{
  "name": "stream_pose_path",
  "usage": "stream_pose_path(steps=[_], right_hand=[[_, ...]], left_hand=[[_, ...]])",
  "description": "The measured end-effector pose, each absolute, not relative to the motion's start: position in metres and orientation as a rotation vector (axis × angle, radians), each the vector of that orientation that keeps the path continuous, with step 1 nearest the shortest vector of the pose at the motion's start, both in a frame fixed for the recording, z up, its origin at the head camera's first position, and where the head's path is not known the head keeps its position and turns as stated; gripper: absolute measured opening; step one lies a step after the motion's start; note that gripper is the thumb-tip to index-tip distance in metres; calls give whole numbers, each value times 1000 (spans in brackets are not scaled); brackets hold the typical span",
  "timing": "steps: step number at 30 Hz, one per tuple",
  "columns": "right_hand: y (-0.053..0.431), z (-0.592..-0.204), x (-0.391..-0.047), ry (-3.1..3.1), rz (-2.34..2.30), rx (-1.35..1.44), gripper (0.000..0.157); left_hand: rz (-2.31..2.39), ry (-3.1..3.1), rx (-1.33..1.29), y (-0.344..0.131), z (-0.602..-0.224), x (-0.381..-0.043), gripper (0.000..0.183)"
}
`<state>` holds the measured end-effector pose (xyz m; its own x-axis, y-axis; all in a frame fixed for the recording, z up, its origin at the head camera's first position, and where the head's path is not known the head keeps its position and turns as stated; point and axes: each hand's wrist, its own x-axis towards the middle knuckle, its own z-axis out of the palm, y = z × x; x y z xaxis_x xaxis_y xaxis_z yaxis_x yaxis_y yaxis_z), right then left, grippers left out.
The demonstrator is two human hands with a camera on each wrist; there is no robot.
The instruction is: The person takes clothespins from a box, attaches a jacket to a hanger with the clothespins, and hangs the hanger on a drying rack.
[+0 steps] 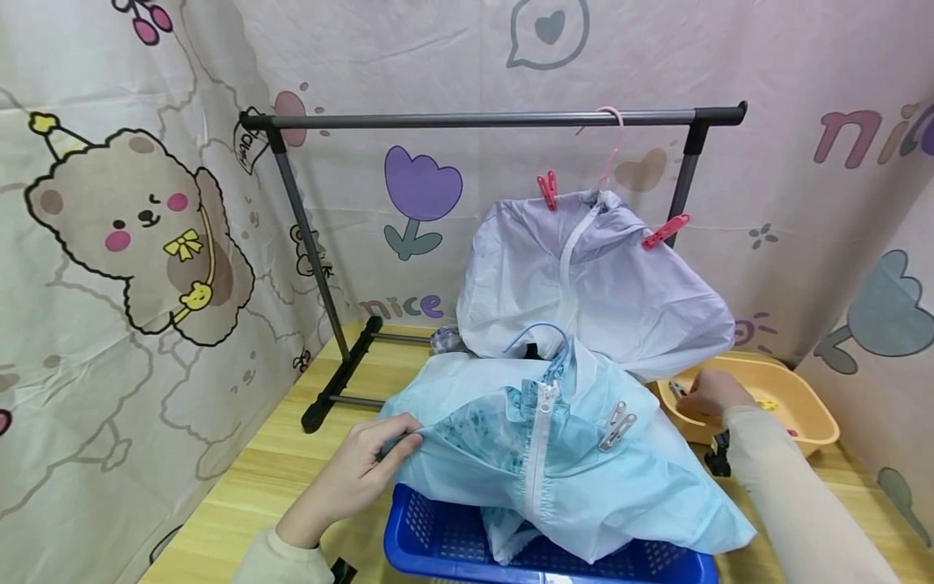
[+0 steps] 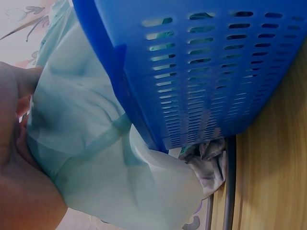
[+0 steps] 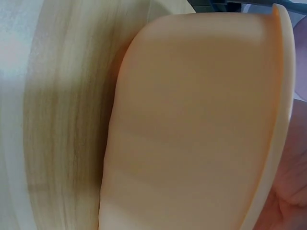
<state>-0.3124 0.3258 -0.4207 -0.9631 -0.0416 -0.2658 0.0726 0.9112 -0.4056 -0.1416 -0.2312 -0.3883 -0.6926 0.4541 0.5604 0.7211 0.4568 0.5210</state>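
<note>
In the head view my left hand [image 1: 368, 462] pinches the shoulder edge of a light blue zip jacket [image 1: 467, 446]. This jacket is on a blue hanger [image 1: 540, 326] and lies over a blue basket [image 1: 409, 543]. A grey clothespin [image 1: 617, 427] is clipped on its right shoulder. My right hand [image 1: 718, 393] reaches into a yellow basin [image 1: 813, 414] and pinches another grey clothespin [image 1: 679, 390], its fingertips partly hidden. From the right wrist the basin wall [image 3: 196, 120] covers most of the view, the hand [image 3: 292, 177] behind its rim.
A black garment rack [image 1: 438, 121] stands behind the basket. From its bar hangs a pale purple jacket [image 1: 511, 259] on a pink hanger [image 1: 619, 138], with a red clothespin [image 1: 547, 190] on one shoulder and a second red clothespin [image 1: 666, 232] on the other.
</note>
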Motion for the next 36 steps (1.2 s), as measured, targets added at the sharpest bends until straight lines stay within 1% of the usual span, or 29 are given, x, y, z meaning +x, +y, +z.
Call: stream_pose_path(steps=[6,16,20,23,27,36], right_hand=[[327,-419,-309,2819,-644,-2,21],[331,-416,-304,2906,-649,-78,24],[334,-415,-301,2953,-632,-128,27],[334,-414,-297,2957,-657,-112,30],[333,-412,-291,2964,-695,-91,31],[330,-405,-279,3073,-701,-136,36]], left_hand=[[-1105,-2378,-976,-230,-387,-140,30],[-1091,-2311,-1033,-229,-385,-139,27],[-1098,-2310,-1037,-230,-386,-139,27],[-1101,-2309,-1040,-230,-386,-139,27],[-1107,-2309,-1041,-230,-385,-139,26],[-1106,-2312,-1037,-229,-385,-139,26]])
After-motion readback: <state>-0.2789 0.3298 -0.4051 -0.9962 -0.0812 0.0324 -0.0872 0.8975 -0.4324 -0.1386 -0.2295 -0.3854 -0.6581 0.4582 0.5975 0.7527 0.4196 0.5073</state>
